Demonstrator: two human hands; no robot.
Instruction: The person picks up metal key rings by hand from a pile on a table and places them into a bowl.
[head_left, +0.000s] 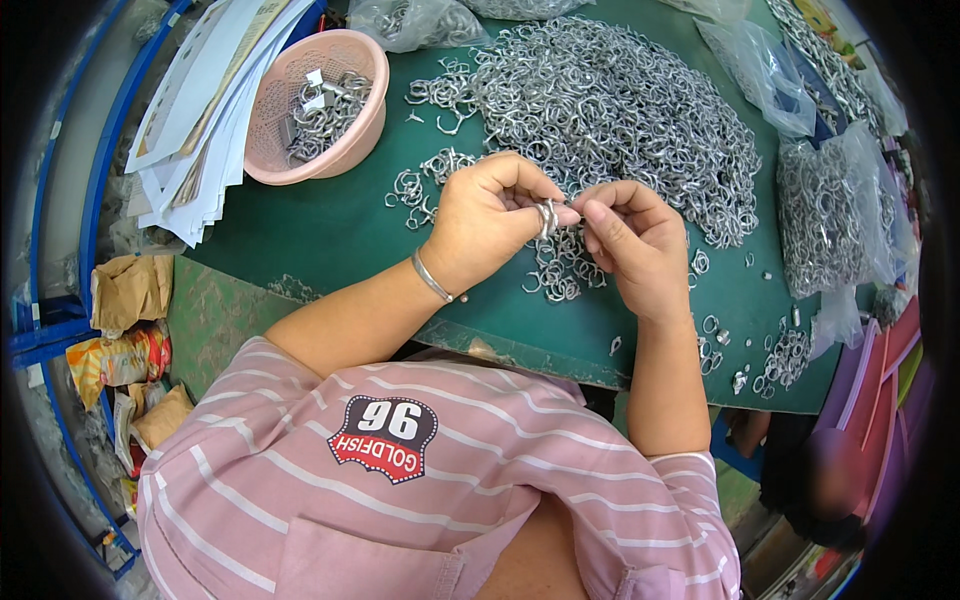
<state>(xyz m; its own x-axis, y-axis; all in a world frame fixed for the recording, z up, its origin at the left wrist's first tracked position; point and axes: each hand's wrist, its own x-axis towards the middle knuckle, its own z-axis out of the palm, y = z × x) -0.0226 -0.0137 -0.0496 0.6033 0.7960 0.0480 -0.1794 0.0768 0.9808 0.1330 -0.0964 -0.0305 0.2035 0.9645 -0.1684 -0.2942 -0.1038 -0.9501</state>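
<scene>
My left hand (491, 206), with a metal bangle (433, 276) at the wrist, holds a few silver-coloured metal rings (548, 219) between thumb and fingers. The fingertips of my right hand (634, 240) meet the left ones just beside these rings; its thumb and forefinger are pinched together, and whether a small piece is between them cannot be told. Behind both hands rises a large heap of similar open metal rings (600, 105) on the green tabletop (315, 232). A smaller cluster of rings (559, 274) lies below the fingers, and another group (409, 187) lies left of my left hand.
A pink plastic basket (262, 135) with metal pieces stands at the upper left, beside stacked papers (187, 112). Clear bags of rings (825, 217) lie on the right. Small ring groups (786, 360) rest near the right front edge. A person (817, 480) is partly visible at the lower right.
</scene>
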